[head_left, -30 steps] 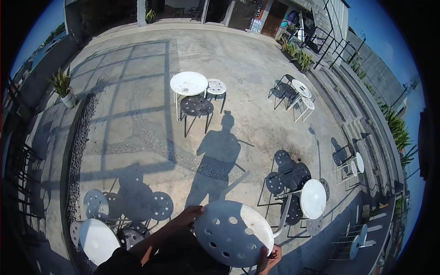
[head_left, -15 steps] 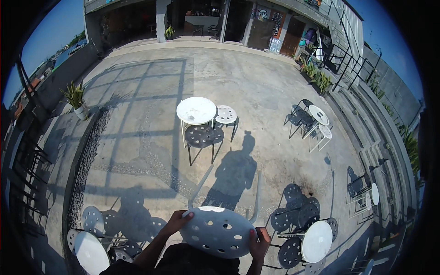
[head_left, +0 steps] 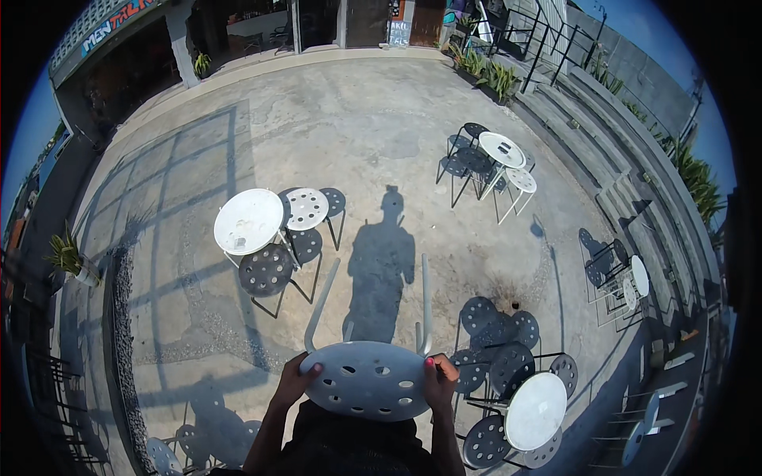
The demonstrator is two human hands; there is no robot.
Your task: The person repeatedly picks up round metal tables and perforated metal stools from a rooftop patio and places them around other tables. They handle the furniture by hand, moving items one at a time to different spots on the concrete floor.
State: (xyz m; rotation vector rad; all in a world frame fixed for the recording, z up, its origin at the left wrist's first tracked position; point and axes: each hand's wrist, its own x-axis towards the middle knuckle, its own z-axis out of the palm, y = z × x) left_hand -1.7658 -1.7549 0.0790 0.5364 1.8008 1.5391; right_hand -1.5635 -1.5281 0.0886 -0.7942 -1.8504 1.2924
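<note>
While the head view looks down over a concrete yard [head_left: 357,103], a round stool [head_left: 369,391] is held up in front of the person's body at the lower middle, clear of the ground. Its seat looks blue-grey in shade, smooth and flat, with a ring of round holes through it; the seat is tilted, its top turned toward the person. Pale tube legs [head_left: 426,305] reach away from the far side, the two longest spreading slightly.

The seat lies between the hands and touches both. The left hand [head_left: 292,382] pinches its left edge, thumb on top and fingers curled below; the right hand [head_left: 440,382] grips the right edge the same way, with a bright pinkish-red thumbnail.

Ahead to the left is a white table [head_left: 236,213] with a dark stool [head_left: 266,268] just beside it. Near the right hand, another white table [head_left: 536,411] has dark perforated stools around it.
</note>
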